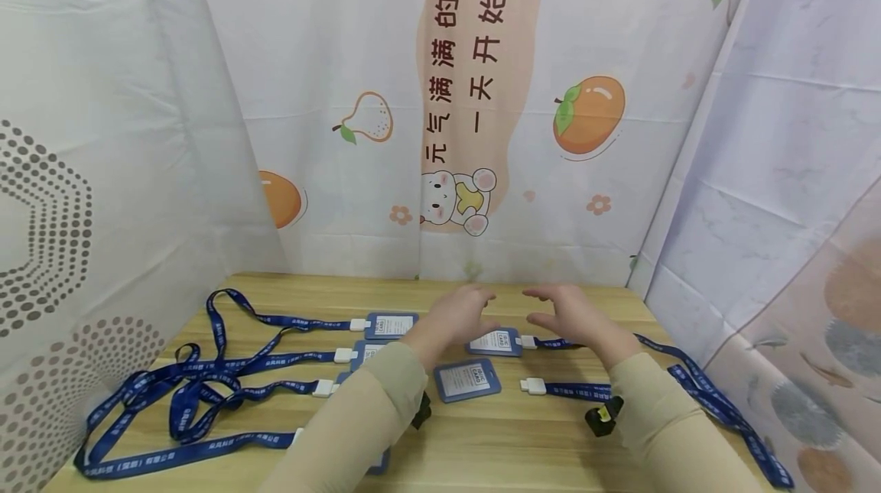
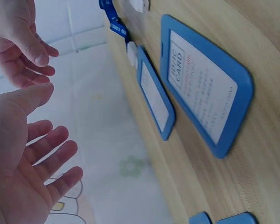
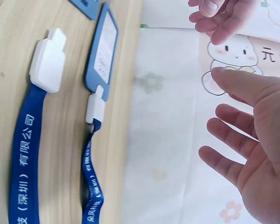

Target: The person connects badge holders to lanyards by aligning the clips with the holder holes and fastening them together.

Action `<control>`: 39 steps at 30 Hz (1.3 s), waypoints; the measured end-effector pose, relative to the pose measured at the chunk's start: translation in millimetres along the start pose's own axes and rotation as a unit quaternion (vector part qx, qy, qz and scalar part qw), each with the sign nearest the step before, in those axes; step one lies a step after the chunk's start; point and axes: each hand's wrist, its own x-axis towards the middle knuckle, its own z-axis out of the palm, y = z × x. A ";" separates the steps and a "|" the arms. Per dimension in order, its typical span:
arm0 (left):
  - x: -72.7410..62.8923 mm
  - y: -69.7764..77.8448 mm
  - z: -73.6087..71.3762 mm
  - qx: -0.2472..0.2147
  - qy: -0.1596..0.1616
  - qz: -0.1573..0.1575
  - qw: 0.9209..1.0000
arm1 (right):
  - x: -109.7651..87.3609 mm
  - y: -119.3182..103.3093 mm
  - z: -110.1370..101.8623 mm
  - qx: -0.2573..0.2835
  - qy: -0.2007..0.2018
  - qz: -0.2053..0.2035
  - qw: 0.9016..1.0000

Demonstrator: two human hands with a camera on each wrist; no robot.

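Both hands hover above the table with nothing in them. In the head view my left hand (image 1: 456, 319) is over the far middle, its fingers loosely bent, near a blue badge holder (image 1: 495, 342) joined to a lanyard. My right hand (image 1: 570, 317) faces it from the right, fingers relaxed and apart from the left. Below them lies a loose badge holder (image 1: 468, 381) with no strap on it. To its right, a lanyard (image 1: 574, 389) ends in a white clip (image 3: 47, 65) that touches no holder. The left wrist view shows the loose badge holder (image 2: 203, 86) close up.
Several badge holders (image 1: 391, 325) with blue lanyards (image 1: 206, 371) lie on the left side of the wooden table (image 1: 482, 447), partly behind my left arm. Another strap (image 1: 729, 409) runs down the right edge. Printed curtains (image 1: 344, 195) enclose the table at the back and sides.
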 end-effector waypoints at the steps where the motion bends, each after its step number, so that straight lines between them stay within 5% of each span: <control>1: -1.2 0.6 -1.9 0.001 0.004 0.002 1.000 | -0.8 -1.2 -1.6 0.001 0.008 -0.003 1.000; 14: -23.5 4.6 -20.5 -0.006 0.040 0.032 0.999 | -12.7 -20.2 -17.2 0.001 0.035 -0.030 0.999; 22: -39.2 1.1 -26.0 0.017 0.051 0.057 0.997 | -21.3 -33.1 -22.2 -0.004 0.021 -0.045 0.999; 39: -67.3 -20.7 -23.9 0.021 0.043 0.054 0.997 | -36.8 -32.8 -23.5 -0.020 -0.028 -0.061 0.998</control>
